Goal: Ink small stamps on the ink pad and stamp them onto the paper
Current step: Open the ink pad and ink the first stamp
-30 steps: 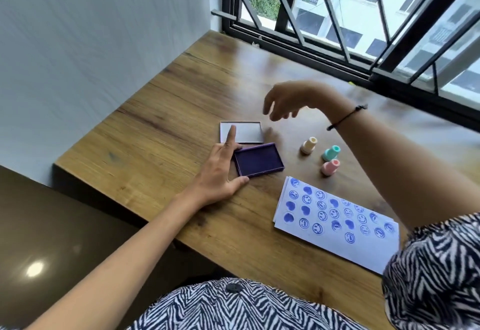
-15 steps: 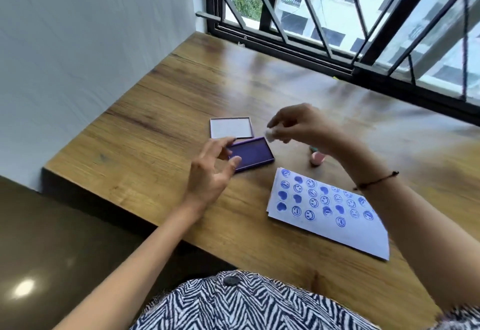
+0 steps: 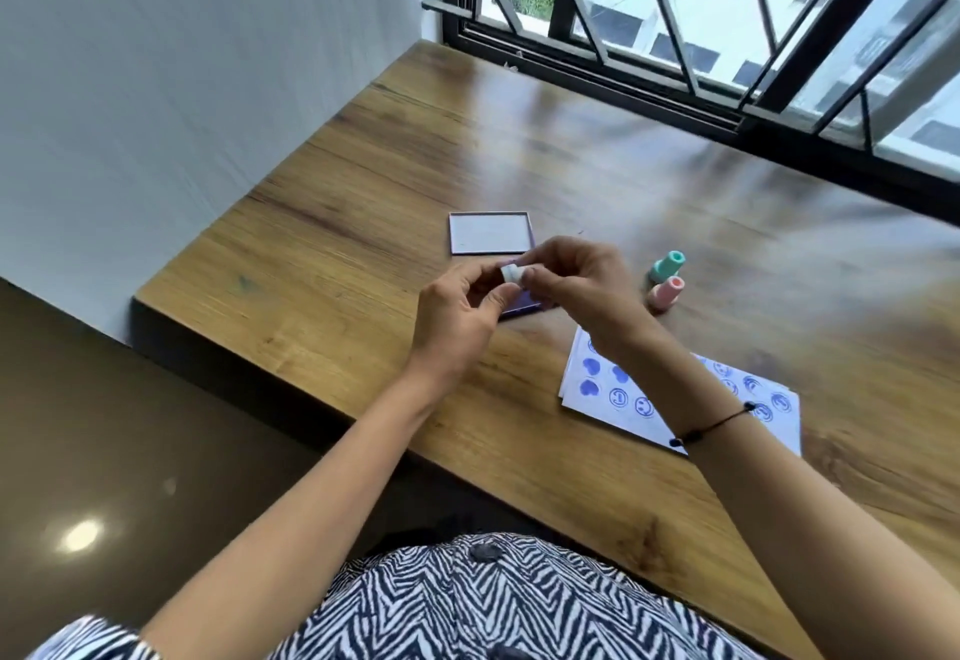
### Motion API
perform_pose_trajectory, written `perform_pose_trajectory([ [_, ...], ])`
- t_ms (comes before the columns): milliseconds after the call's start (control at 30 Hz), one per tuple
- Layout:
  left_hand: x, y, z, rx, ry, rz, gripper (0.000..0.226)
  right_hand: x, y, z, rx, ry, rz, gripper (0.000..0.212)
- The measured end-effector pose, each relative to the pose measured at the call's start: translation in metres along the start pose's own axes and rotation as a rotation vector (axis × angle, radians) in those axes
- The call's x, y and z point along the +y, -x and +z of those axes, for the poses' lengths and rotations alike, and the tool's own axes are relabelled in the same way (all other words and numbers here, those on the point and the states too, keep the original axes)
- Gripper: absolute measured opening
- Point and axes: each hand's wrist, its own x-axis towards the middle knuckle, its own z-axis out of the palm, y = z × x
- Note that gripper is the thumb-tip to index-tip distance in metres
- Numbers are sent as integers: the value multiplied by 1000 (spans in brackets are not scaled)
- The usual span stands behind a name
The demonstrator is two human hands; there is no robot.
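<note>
A small pale stamp (image 3: 510, 273) is pinched between both hands above the ink pad. My right hand (image 3: 582, 290) grips it from the right and my left hand (image 3: 460, 319) holds its other end with thumb and fingers. The purple ink pad (image 3: 522, 303) lies mostly hidden under the hands; only a strip shows. Its lid (image 3: 491, 233) rests flat just behind. The white paper (image 3: 613, 394), covered with blue hearts and smiley prints, lies to the right, partly under my right forearm.
A teal stamp (image 3: 667, 265) and a pink stamp (image 3: 666, 292) stand on the wooden table (image 3: 363, 223) right of the pad. A white wall runs along the left, a barred window at the back. The table's front edge drops to a dark floor.
My right hand picked up the pale stamp and brought it over the ink pad. My left hand left the pad's edge and rose to grip the stamp too.
</note>
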Motion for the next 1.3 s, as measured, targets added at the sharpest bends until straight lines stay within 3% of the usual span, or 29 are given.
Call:
perform_pose_trajectory([
  [333, 4, -7, -4, 37, 315, -178, 17, -5, -1, 14, 117, 288, -237, 12],
  [500, -9, -8, -20, 64, 469, -351, 14, -18, -10, -7, 177, 411, -435, 9],
  [833, -29, 0, -16, 77, 298, -293, 15, 13, -26, 15, -145, 1136, -445, 16],
  [1300, -33, 4, -15, 56, 247, -211, 18, 10, -36, 22, -213, 1124, -372, 13],
])
